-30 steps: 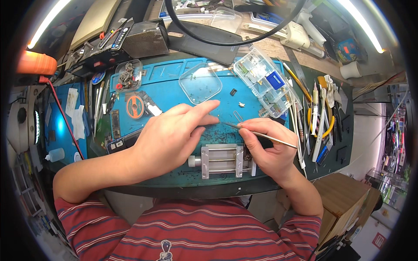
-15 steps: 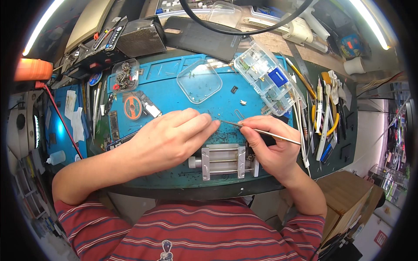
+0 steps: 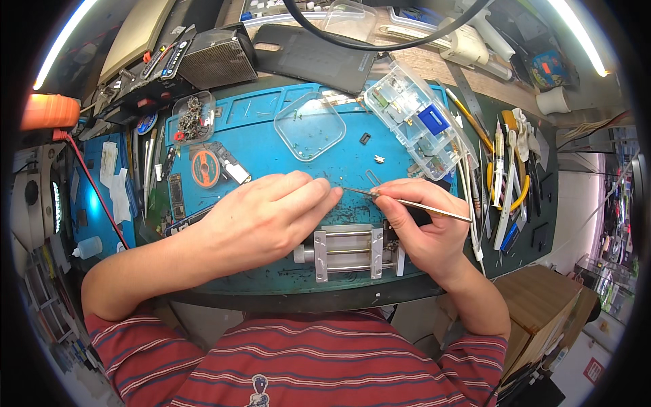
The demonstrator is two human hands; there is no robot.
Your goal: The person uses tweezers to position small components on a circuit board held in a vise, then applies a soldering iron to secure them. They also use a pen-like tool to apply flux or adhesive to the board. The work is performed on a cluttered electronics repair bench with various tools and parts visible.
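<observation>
A thin metal tool [image 3: 434, 209] is gripped between the thumb and fingers of the right hand [image 3: 434, 232], its tip pointed left above the blue mat [image 3: 254, 152], just beside the left hand's fingertips. The fingers of the left hand [image 3: 271, 211] are drawn together; whether anything is pinched there cannot be told. A metal clamp [image 3: 321, 256] is set nearer, between the hands. Farther off, a clear dish [image 3: 310, 129] is placed left of a divided box [image 3: 409, 112]
</observation>
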